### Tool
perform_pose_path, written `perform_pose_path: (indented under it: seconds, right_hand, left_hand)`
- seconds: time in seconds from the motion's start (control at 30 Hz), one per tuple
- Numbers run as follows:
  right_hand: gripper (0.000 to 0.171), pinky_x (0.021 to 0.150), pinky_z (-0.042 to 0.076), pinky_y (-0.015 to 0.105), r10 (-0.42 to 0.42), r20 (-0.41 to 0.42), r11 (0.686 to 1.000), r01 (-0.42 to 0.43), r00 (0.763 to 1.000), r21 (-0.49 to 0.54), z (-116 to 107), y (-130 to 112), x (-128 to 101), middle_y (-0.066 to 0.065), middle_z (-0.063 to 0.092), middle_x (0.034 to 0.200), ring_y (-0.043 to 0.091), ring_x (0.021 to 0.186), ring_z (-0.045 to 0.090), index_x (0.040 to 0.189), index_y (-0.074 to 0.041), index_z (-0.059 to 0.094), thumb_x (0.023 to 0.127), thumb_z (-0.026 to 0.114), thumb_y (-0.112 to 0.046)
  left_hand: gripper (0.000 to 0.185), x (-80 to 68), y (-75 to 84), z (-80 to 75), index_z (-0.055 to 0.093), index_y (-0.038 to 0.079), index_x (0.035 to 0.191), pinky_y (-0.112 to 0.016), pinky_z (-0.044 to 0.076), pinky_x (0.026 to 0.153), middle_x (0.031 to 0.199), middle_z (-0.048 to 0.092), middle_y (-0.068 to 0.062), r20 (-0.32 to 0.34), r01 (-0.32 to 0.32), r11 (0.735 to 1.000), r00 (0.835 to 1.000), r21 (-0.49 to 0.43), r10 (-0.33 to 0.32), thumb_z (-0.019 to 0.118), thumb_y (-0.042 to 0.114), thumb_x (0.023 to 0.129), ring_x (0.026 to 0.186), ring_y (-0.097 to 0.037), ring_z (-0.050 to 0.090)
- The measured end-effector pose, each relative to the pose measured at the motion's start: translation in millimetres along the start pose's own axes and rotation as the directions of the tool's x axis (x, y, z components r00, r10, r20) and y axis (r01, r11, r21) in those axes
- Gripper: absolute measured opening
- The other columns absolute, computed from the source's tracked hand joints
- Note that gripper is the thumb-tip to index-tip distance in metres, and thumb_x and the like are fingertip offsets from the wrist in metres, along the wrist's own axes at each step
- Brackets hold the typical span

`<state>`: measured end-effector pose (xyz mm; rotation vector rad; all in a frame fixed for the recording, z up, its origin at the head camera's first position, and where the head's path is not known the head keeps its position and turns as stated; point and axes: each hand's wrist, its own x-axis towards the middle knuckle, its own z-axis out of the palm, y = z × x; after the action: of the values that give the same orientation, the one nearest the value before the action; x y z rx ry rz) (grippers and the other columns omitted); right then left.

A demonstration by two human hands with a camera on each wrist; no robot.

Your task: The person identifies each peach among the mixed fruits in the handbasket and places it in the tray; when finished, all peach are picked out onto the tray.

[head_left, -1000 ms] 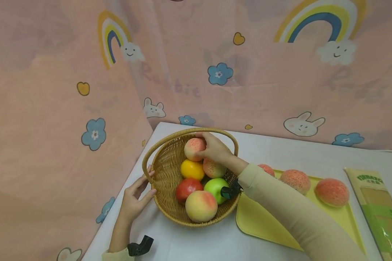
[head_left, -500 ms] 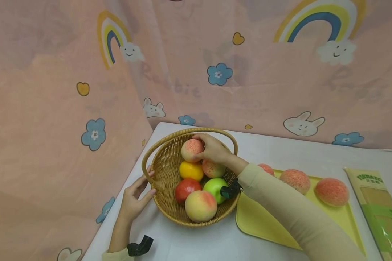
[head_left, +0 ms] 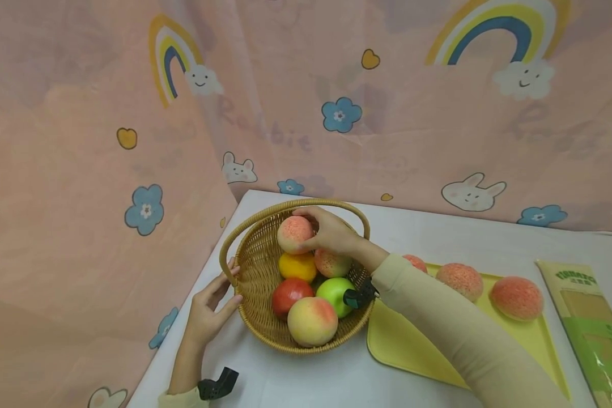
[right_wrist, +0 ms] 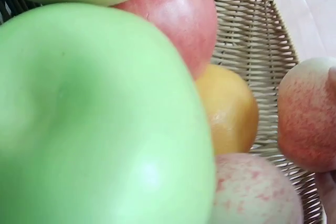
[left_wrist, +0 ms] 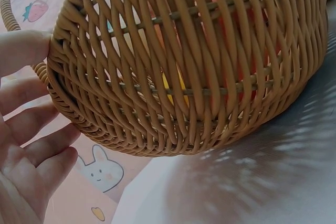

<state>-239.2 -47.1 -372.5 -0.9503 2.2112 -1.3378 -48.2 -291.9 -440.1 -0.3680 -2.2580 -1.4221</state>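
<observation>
My right hand (head_left: 331, 229) pinches a pink-and-cream peach (head_left: 294, 234) inside the far part of a wicker basket (head_left: 257, 306). In the right wrist view that peach (right_wrist: 304, 114) is at the right edge, with only bits of fingers showing. Below it in the basket lie a yellow-orange fruit (head_left: 297, 267), a speckled peach (head_left: 331, 263), a red apple (head_left: 290, 297), a green apple (head_left: 333, 296) and a large yellow peach (head_left: 312, 322). My left hand (head_left: 204, 311) rests on the basket's left rim near the handle base, its fingers and thumb spread and fairly straight (left_wrist: 31, 124).
A yellow tray (head_left: 405, 340) right of the basket bears several pink rounded fruits (head_left: 517, 298), partly hidden by my right sleeve. A green-and-tan packet (head_left: 591, 323) lies farther right. The basket's arched handle (head_left: 296, 203) stands up. Patterned pink cloth hangs behind the white table.
My right hand has moved slightly left with the peach, which now sits farther left above the yellow-orange fruit. The left hand stays at the basket rim.
</observation>
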Motion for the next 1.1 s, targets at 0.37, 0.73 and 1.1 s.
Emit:
perform_pose_path:
  seconds: [0.37,0.73,1.1]
  right_hand:
    - [0.075,0.107,0.044,0.035,-0.056,0.038,0.996,0.054,0.998,0.064,-10.0,-25.2,-13.8,0.008,0.052,0.135,0.022,0.125,0.050,0.138,-0.005,0.044,0.073,0.081,-0.013]
    - [0.076,0.108,0.041,0.028,-0.220,0.080,0.966,0.205,0.972,0.157,-19.0,-36.6,-64.5,0.006,0.048,0.138,0.021,0.129,0.046,0.139,-0.004,0.044,0.073,0.081,-0.009]
    - [0.077,0.108,0.041,0.024,-0.299,-0.021,0.931,0.297,0.954,0.213,-37.8,-22.2,-138.5,0.010,0.045,0.139,0.014,0.129,0.045,0.140,-0.006,0.041,0.072,0.078,0.002]
  left_hand:
    - [0.052,-0.4,2.2,-0.4,0.052,-0.007,0.129,-0.018,0.038,0.106,0.143,0.041,-0.026,0.006,0.025,1.000,1.000,-0.002,-0.025,0.065,-0.013,0.079,0.133,-0.006,0.042]
    - [0.052,-1.7,-0.9,0.3,0.051,-0.010,0.129,-0.017,0.037,0.106,0.143,0.039,-0.028,0.006,0.000,1.000,1.000,-0.020,0.000,0.063,-0.016,0.079,0.133,-0.008,0.043]
    - [0.052,-0.5,0.2,-0.7,0.051,-0.010,0.129,-0.018,0.038,0.106,0.144,0.039,-0.026,0.012,0.020,1.000,1.000,-0.018,-0.020,0.063,-0.016,0.079,0.134,-0.009,0.042]
